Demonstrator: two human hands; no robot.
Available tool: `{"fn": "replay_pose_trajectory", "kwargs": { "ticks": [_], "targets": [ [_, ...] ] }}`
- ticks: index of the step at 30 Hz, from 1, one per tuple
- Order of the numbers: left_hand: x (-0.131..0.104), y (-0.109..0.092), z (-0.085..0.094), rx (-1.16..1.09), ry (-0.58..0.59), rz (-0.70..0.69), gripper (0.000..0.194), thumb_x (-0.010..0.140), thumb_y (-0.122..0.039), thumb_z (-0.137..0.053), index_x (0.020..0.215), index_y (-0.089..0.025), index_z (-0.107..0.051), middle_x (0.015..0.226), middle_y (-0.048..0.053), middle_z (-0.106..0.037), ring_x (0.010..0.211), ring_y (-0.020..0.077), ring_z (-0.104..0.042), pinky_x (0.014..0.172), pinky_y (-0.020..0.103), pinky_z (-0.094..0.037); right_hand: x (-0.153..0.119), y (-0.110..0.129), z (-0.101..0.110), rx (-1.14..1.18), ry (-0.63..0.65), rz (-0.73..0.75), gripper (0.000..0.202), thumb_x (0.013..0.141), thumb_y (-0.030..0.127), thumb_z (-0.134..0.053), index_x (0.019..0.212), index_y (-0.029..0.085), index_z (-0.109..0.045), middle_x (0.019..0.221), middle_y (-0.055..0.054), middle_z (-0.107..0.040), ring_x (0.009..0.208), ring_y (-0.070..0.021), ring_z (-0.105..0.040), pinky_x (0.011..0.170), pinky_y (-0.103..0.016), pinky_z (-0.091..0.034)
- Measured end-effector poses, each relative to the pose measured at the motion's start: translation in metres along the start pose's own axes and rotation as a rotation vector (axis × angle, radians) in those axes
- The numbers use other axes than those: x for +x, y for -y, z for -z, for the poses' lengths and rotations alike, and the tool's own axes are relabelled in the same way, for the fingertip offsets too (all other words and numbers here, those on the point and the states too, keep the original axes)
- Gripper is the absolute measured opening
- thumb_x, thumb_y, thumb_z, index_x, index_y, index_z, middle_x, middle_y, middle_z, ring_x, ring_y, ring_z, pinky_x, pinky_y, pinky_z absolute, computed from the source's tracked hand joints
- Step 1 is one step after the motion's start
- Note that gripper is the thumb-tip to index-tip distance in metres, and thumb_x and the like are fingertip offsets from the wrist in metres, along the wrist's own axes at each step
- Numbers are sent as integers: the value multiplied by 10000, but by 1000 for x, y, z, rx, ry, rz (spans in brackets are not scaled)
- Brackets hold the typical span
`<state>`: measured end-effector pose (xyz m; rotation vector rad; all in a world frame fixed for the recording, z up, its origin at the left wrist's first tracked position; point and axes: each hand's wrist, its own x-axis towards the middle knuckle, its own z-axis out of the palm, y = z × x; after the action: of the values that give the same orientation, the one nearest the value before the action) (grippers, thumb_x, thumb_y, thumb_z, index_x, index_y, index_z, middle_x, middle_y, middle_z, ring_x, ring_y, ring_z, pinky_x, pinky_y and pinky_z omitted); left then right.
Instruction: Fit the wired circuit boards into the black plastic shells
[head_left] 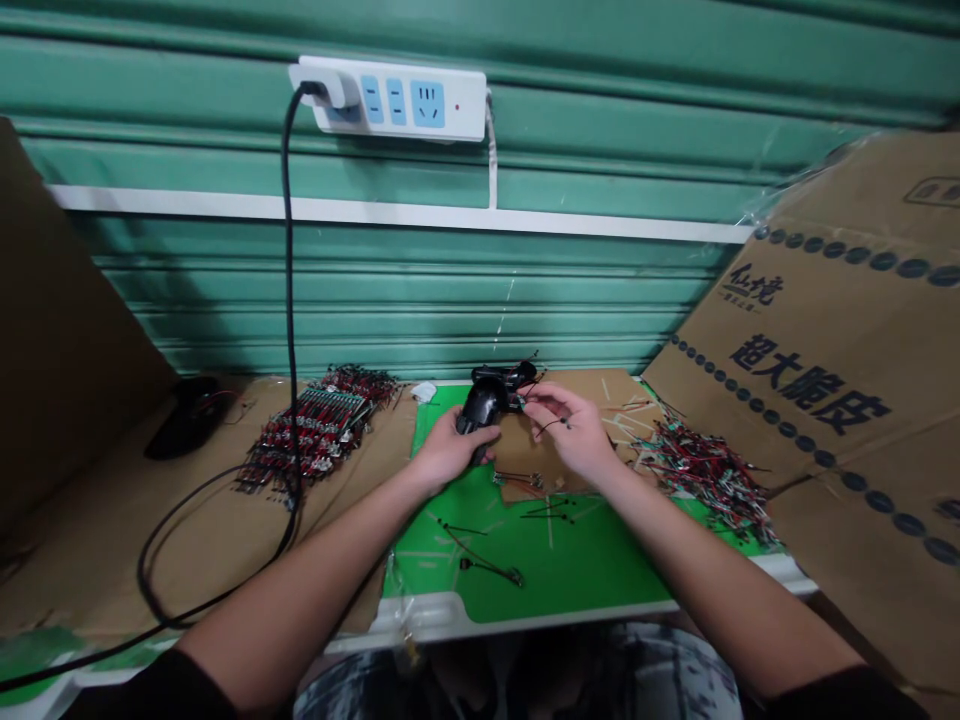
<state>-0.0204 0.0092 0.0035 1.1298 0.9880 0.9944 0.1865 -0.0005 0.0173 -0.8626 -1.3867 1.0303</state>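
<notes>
My left hand (450,450) is wrapped round a glossy black curved device (482,403), held upright over the middle of the table. Just to its right, my right hand (566,425) pinches a thin dark wire with a small end piece (564,424), its fingertips near the device's side. Behind them lies another black part (510,374). Under the hands is a brown cardboard piece (525,450) with a few short wires (519,480) on it. More loose wires (487,568) rest on the green tabletop (570,570) nearer to me.
Wire bundles (319,425) lie on cardboard at left, beside a black object (187,417). A wire pile (712,475) sits at right by a tall carton (825,380). A black cable (289,270) hangs from a power strip (405,98) and loops at left.
</notes>
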Motion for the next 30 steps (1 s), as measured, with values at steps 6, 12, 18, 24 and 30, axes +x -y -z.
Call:
{"fn": "replay_pose_trajectory", "kwargs": {
  "ticks": [6,12,18,24,30],
  "targets": [
    [-13,-10,-15,-255,62,45,429,757,-426,-867,1021,-140,-686,844,85,-764,660,188,-736,608,285,-586,-7,-4,-10,-275,34,245,177,934,374,-762,1068,268,-808,980,-67,-644,841,-205,-630,691,-337,-544],
    [-18,-13,-18,-285,72,10,480,698,-381,-915,1043,-138,-687,804,83,-780,664,231,-765,666,343,-641,-8,-10,-11,-379,16,350,182,963,339,-735,1114,271,-808,983,-68,-650,825,-203,-622,703,-345,-516],
    [-19,-14,-20,-288,72,-14,509,681,-395,-927,1042,-124,-691,835,92,-793,685,241,-779,652,325,-642,-7,-13,-10,-411,4,401,166,960,314,-740,1097,252,-811,968,-59,-664,819,-188,-634,680,-317,-516],
    [-19,-14,-20,-285,69,-25,506,671,-395,-926,1031,-132,-689,820,82,-794,688,250,-783,652,325,-644,-6,-15,-9,-403,4,416,155,952,302,-753,1075,234,-817,940,-59,-682,807,-180,-642,663,-300,-518],
    [-18,-12,-20,-271,57,-32,503,702,-413,-907,1058,-128,-695,818,83,-790,703,257,-785,667,338,-644,-6,-15,-9,-401,5,410,161,942,306,-764,1075,236,-824,955,-65,-685,851,-191,-651,672,-297,-523]
  ]
}}
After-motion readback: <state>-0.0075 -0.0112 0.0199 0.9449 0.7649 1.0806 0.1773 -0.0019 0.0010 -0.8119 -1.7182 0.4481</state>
